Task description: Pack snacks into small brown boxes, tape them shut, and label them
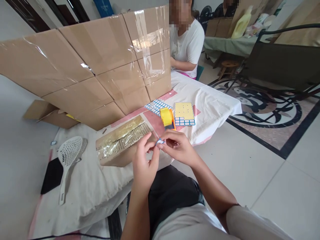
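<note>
While both hands come together over the near edge of the table [212, 100], it's all about one small blue-edged label [160, 141], pinched right in the middle! The left hand [145, 161] has its thumb at the label's left side, index finger raised; the right hand [178, 146] nips the other side between thumb and forefinger. Just beside the left hand sits a cardboard box [122, 143], shiny tape stretched across its top. Beyond the fingertips, a yellow tape roll [166, 116] stands in its orange-edged dispenser [172, 119]. To its right lies a yellow-backed sheet [184, 108], blue-edged labels lining its near end; to its left, a label sheet [156, 106] full of blue outlines, partly behind the roll. What a wall behind them: stacked cartons [105, 63], wrapped in glossy tape! Over on the left, a white slotted skimmer [70, 150] rests partly across a black flat object [52, 176], and past the cartons sits a person in a white shirt [191, 43].
</note>
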Available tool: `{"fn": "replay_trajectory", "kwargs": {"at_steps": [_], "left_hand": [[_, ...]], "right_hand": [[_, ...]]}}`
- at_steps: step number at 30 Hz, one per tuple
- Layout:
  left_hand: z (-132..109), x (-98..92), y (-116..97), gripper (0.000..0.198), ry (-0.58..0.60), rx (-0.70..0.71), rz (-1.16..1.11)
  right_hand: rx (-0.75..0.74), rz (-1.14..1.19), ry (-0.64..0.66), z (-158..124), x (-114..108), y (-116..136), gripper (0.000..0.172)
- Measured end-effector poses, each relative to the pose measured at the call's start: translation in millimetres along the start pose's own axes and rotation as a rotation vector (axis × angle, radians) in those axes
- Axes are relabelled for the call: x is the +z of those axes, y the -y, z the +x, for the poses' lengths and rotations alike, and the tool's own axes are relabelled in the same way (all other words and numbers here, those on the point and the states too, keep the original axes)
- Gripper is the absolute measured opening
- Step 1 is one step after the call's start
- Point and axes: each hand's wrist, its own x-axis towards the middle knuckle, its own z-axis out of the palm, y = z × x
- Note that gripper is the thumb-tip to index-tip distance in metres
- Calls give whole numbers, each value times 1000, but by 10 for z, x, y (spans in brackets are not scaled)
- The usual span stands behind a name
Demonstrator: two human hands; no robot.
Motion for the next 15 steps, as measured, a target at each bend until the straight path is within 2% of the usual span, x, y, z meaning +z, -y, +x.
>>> {"fn": "replay_trajectory", "kwargs": {"at_steps": [4,5,7,9,10,11,13,15], "left_hand": [[14,-61,-14,45,12,7,158],[46,-97,11,39,-37,34,249],[147,-216,122,24,-207,74,450],[277,-418,319,23,-345,32,599],[341,-550,445,28,-354,-25,646],[398,-699,582,35,-312,-85,674],[477,-1028,859,41,-150,-192,673],[505,-1345,1089,41,-16,-223,575]], "right_hand": [[10,11,-89,-25,59,-68,21],[23,21,-109,-28,78,-95,22],[67,62,-158,-29,124,-168,25],[117,119,-203,-25,171,-266,28],[140,148,-220,-22,190,-322,29],[162,175,-235,-18,206,-379,29],[202,233,-256,-14,228,-495,29],[233,294,-249,-18,254,-603,28]]}}
